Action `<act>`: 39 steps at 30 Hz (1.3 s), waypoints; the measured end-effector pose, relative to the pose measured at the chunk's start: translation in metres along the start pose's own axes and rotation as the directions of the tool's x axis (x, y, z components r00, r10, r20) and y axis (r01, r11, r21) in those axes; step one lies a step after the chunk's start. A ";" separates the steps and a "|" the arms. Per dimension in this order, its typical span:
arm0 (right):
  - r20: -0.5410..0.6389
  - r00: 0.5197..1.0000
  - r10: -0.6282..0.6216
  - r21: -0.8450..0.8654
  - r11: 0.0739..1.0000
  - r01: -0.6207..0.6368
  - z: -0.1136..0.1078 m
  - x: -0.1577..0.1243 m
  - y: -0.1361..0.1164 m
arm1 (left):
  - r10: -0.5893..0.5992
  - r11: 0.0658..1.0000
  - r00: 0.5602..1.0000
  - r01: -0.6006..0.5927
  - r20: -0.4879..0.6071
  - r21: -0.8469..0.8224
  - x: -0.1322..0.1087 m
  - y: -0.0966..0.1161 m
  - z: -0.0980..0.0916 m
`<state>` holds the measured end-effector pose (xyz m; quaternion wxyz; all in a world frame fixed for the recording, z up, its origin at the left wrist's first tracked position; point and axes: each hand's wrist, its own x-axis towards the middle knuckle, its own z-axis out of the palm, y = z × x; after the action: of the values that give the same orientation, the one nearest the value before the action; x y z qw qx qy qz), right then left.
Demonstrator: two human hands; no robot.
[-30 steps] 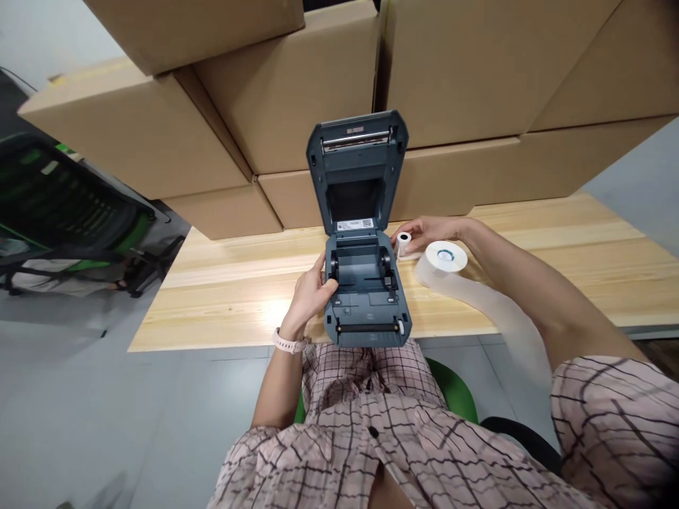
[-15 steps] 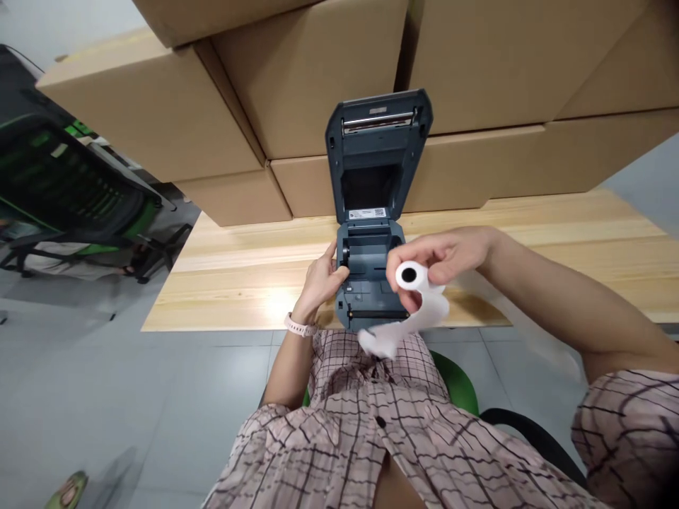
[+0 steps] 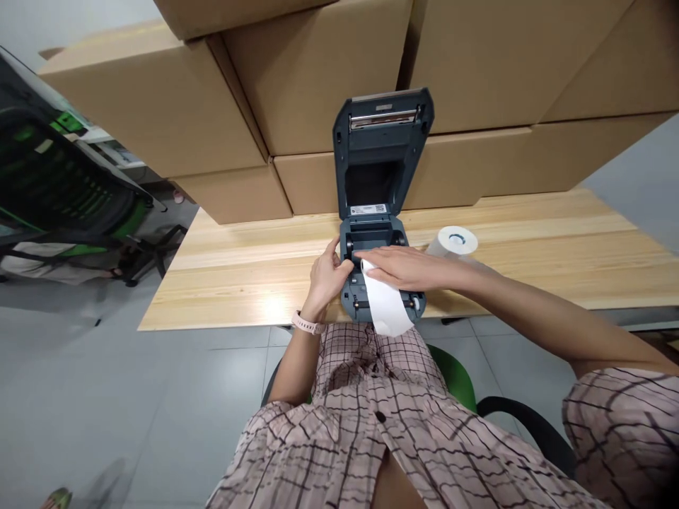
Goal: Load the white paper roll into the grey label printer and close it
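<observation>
A dark grey label printer (image 3: 350,300) sits at the table's front edge with its lid (image 3: 378,152) raised. My left hand (image 3: 326,279) grips the printer's left side wall, thumb over the inner edge. Within the printer's bay, my right hand (image 3: 403,267) holds a small white paper roll (image 3: 388,304) from above, fingers stretched across its top. The roll's loose strip hangs over the printer's front towards my lap. My right hand covers most of the roll's core and the bay's right side.
To the right of the printer, a larger white roll (image 3: 455,244) stands on the wooden table (image 3: 228,283). Stacked cardboard boxes (image 3: 339,85) line the table's back, close behind the lid. A black and green office chair (image 3: 58,184) stands at the left.
My right hand has moved left and down, bringing the paper roll from above the printer's right side into its bay. The larger roll is now uncovered. My left hand stays at the printer's side.
</observation>
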<state>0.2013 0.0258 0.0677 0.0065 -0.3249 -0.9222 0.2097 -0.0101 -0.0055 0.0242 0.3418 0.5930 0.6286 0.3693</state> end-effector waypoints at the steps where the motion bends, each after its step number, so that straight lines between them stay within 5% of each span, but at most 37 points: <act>1: -0.032 0.999 -0.005 0.003 1.000 0.005 0.006 -0.003 -0.001 | 0.010 1.000 1.000 -0.011 -0.020 -0.011 0.000 -0.002 0.002; 12: -0.265 0.962 -0.066 -0.116 0.993 0.036 0.050 -0.053 -0.042 | 0.095 0.973 0.992 -0.110 -0.084 -0.204 0.003 -0.014 0.011; 20: -0.493 0.869 -0.033 -0.148 0.988 -0.047 0.084 -0.059 -0.080 | 0.045 0.887 0.999 -0.053 -0.027 -0.460 0.005 -0.010 0.017; 39: -0.475 0.876 -0.082 -0.136 0.990 0.019 0.083 -0.069 -0.075 | 0.055 0.862 0.998 -0.051 -0.005 -0.504 0.000 -0.012 0.016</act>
<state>0.1981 -0.1003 0.0296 0.2193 -0.3421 -0.9115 0.0632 -0.0022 -0.0049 0.0061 0.4774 0.5020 0.4922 0.5271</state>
